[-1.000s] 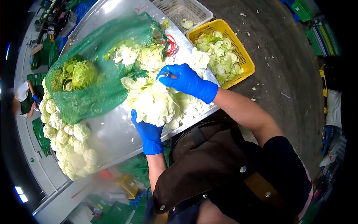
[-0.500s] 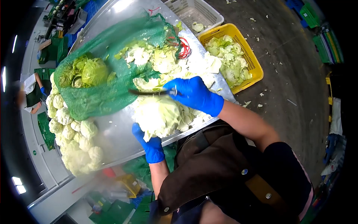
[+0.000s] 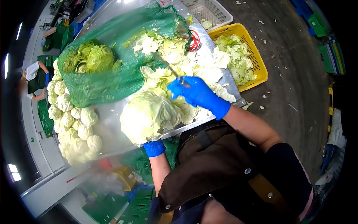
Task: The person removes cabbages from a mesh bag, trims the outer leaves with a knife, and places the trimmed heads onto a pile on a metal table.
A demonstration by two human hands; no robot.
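Note:
A large pale green cabbage [image 3: 143,117] is at the near edge of the metal table, its loose outer leaves spreading to the right. My left hand [image 3: 154,148], in a blue glove, holds it from below; the cabbage hides the fingers. My gloved right hand [image 3: 201,93] is closed around the handle of a knife [image 3: 169,68], above and right of the cabbage. The blade points up and left, apart from the cabbage. Cut leaves [image 3: 173,50] lie beyond the knife, and a green mesh sack [image 3: 112,87] with cabbages [image 3: 100,58] inside spreads to the left.
Several pale trimmed cabbages [image 3: 67,119] are piled along the table's left side. A yellow crate [image 3: 257,56] of leaves and a white crate [image 3: 223,11] stand past the right edge. Red cord [image 3: 194,41] lies by the sack. Another person [image 3: 35,80] stands at far left.
The cabbage has shifted left and toward me, covering most of my left hand. My right hand has moved slightly right, and the knife's blade has swung from level to pointing up and left.

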